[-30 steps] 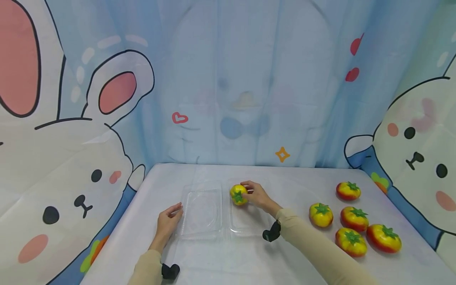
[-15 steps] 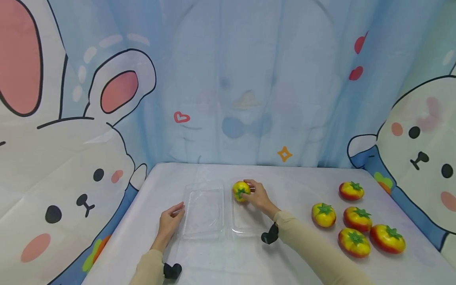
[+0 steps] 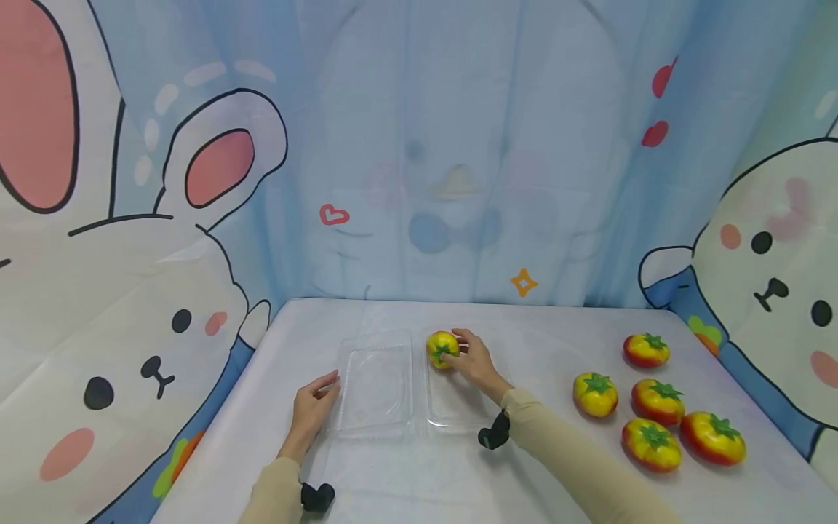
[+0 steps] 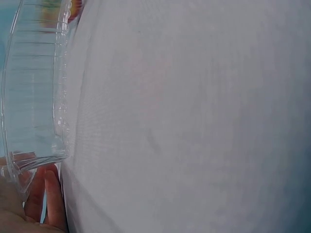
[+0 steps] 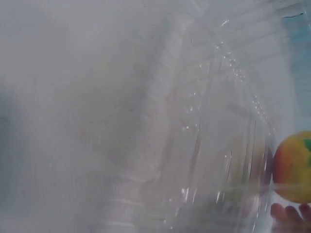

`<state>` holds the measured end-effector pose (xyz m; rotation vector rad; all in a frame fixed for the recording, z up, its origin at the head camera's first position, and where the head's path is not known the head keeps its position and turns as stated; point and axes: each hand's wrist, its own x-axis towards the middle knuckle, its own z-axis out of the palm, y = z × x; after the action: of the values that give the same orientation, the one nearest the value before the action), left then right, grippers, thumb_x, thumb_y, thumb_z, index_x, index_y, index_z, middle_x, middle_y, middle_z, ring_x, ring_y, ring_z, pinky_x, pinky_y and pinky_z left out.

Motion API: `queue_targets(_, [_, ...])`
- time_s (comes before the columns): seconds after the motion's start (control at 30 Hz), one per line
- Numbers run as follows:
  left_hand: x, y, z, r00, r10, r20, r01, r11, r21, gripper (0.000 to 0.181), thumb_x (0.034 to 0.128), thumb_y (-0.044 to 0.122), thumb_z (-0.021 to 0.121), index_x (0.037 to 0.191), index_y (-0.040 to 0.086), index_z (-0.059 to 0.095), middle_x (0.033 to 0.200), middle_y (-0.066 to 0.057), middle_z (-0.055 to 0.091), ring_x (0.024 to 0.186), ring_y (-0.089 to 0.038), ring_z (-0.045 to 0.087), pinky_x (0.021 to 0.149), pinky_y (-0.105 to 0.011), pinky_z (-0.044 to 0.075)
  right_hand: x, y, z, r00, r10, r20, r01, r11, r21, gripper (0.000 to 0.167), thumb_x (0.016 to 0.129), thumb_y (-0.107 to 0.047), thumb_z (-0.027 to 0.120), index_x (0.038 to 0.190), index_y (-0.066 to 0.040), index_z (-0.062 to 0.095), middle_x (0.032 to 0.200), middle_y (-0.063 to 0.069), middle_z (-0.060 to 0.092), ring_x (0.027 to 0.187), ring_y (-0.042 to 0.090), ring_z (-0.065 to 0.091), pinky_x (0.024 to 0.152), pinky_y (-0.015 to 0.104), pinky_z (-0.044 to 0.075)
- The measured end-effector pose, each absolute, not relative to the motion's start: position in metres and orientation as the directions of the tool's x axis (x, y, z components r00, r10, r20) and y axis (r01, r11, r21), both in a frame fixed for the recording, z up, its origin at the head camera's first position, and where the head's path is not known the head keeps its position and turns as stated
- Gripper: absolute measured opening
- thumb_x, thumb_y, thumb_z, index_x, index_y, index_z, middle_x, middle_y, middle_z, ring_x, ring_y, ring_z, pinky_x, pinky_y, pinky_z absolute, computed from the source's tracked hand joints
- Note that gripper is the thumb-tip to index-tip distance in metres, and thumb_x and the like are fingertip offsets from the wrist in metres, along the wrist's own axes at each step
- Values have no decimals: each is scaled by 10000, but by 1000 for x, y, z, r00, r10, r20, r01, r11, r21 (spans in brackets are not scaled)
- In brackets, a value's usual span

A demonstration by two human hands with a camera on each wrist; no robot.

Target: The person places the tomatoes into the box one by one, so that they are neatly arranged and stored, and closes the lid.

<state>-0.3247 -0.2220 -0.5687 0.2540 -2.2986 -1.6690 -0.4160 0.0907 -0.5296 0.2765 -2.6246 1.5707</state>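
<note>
A clear plastic clamshell box (image 3: 376, 389) lies unfolded on the white table, its two halves side by side. My left hand (image 3: 311, 409) is at the left half's outer edge; in the left wrist view the box's corner (image 4: 38, 162) sits between thumb and fingers (image 4: 54, 199). Over the far part of the right half (image 3: 452, 421), my right hand (image 3: 476, 360) holds a yellow-red tomato-like toy fruit (image 3: 441, 342) with a green leafy top, thumb and fingers at its right side. Whether the fruit touches the box floor I cannot tell. In the right wrist view the fruit (image 5: 291, 167) shows beyond the clear wall.
Several more such fruits (image 3: 657, 402) stand grouped on the right of the table (image 3: 524, 484), near the right forearm. A blue curtain (image 3: 452, 145) printed with cartoon rabbits hangs behind and at both sides. Each wrist wears a black device (image 3: 494, 431).
The view shifts slightly. Relative to the box, the right hand and the fruit move a little away from me toward the far edge. The left hand stays at the box's edge.
</note>
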Motion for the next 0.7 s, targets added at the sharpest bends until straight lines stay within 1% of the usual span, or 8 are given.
queue_targets(0.27, [-323, -221, -566, -944, -307, 122, 15, 329, 944, 323, 922, 96, 665, 1237, 28, 679, 1215, -137, 683, 932, -176, 638, 751, -160, 467, -413, 100, -520, -991, -99, 91, -128, 486, -865, 632, 875, -180, 742, 1407, 13, 460, 1397, 283, 469, 1245, 445, 495, 1014, 516, 432])
queue_targets(0.37, [-322, -221, -566, -944, -302, 133, 25, 335, 942, 325, 922, 96, 665, 1237, 18, 677, 1221, -149, 677, 924, -171, 634, 756, -171, 470, -412, 105, -514, -986, -125, 111, -161, 522, -838, 618, 887, -178, 731, 1404, 26, 460, 1398, 290, 461, 1243, 458, 493, 1014, 523, 430])
queue_targets(0.53, [-320, -221, -567, -941, -309, 136, 19, 354, 935, 320, 924, 110, 668, 1232, 27, 683, 1217, -147, 679, 906, -148, 625, 750, -173, 467, -408, 120, -502, -962, -211, 172, -266, 600, -754, 569, 910, -180, 698, 1382, 43, 473, 1360, 312, 468, 1205, 477, 519, 992, 533, 444])
queue_targets(0.7, [-320, -221, -567, -943, -304, 132, 17, 354, 935, 329, 929, 111, 662, 1246, 23, 673, 1232, -156, 670, 923, -164, 619, 755, -169, 463, -407, 142, -485, -957, -220, 188, -286, 614, -736, 520, 939, -203, 667, 1361, 44, 490, 1372, 311, 485, 1193, 472, 540, 972, 525, 462])
